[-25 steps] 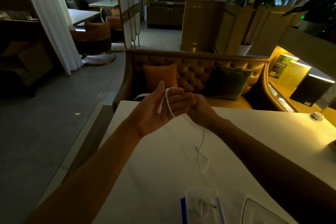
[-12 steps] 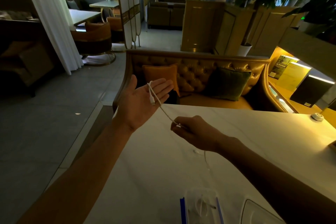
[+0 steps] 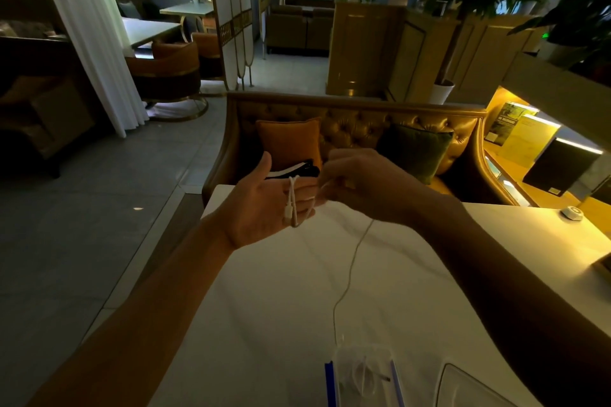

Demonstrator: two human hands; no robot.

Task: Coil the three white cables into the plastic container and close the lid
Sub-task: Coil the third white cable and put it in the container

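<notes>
My left hand [image 3: 264, 205] is held palm-up above the far part of the white table [image 3: 264, 324], fingers straight, with a white cable [image 3: 347, 274] looped around them and its plug end lying on the palm. My right hand [image 3: 360, 182] pinches the same cable just right of those fingers. From there the cable hangs down in a slack line to the table. At the near edge stands a clear plastic container [image 3: 363, 373] with blue clips, coiled white cable visible inside. Its clear lid [image 3: 469, 387] lies to the right.
A tufted leather sofa [image 3: 357, 129] with an orange and a green cushion stands behind the table. A small round white device [image 3: 572, 212] sits at the table's right side. A dark object [image 3: 297, 168] lies on the sofa seat behind my left hand.
My right hand rose from the table back up to my left fingers, carrying the cable over them. The left hand dropped slightly and turned more level. The loose tail grew shorter.
</notes>
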